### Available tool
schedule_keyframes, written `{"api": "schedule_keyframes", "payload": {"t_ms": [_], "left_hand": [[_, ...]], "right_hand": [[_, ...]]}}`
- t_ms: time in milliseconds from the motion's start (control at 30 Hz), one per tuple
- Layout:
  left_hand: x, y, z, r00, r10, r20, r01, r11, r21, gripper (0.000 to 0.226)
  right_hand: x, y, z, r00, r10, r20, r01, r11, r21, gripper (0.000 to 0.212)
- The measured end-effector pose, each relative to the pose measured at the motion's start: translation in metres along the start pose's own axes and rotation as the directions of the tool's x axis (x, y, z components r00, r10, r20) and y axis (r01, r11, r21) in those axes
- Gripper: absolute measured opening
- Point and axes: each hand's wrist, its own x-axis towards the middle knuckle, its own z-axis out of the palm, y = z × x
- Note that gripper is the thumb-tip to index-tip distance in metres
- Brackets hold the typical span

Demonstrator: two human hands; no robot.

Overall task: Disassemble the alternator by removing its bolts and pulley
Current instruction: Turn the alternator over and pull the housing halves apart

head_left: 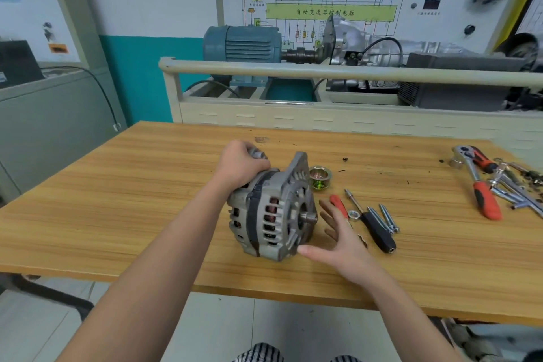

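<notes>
Alternator (271, 209) sitting mid-frame on table (147, 200). Pulley (320, 178) lying just right behind it. Bolts (388, 219) lying further right. Ratchet (477, 182) lying at far right edge.

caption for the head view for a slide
Left hand grips the alternator, open right hand beside its bare shaft; pulley off on table.

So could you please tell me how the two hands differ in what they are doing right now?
The left hand grips the grey metal alternator at its rear; the right hand lies open beside its front, fingers spread, thumb near the housing. Both are bare and close to the alternator.
</notes>
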Motion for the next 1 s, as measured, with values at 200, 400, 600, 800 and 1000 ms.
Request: {"api": "schedule_keyframes", "payload": {"t_ms": [200, 400, 600, 800, 1000], "left_hand": [[0.005, -0.032, -0.016, 0.993, -0.109, -0.047, 0.103, 0.988, -0.11, 0.01], [0.008, -0.047, -0.02, 0.985, -0.166, -0.05, 0.151, 0.965, -0.212, 0.007], [0.002, -0.064, -0.024, 0.967, -0.254, -0.025, 0.228, 0.905, -0.359, 0.026], [-0.007, -0.086, -0.024, 0.951, -0.299, -0.078, 0.237, 0.869, -0.434, 0.035], [-0.016, -0.085, -0.017, 0.968, -0.227, -0.108, 0.144, 0.853, -0.502, 0.023]], "right_hand": [[0.012, -0.008, 0.027, 0.999, -0.035, 0.006, 0.035, 0.999, 0.013, 0.106], [0.019, -0.013, 0.043, 0.984, -0.118, -0.133, 0.103, 0.989, -0.11, 0.118], [0.011, -0.02, 0.06, 0.943, -0.113, -0.313, 0.062, 0.984, -0.168, 0.113], [0.003, -0.025, 0.073, 0.928, -0.122, -0.353, 0.063, 0.983, -0.175, 0.095], [-0.004, -0.027, 0.073, 0.914, -0.104, -0.392, 0.048, 0.987, -0.152, 0.092]]}}
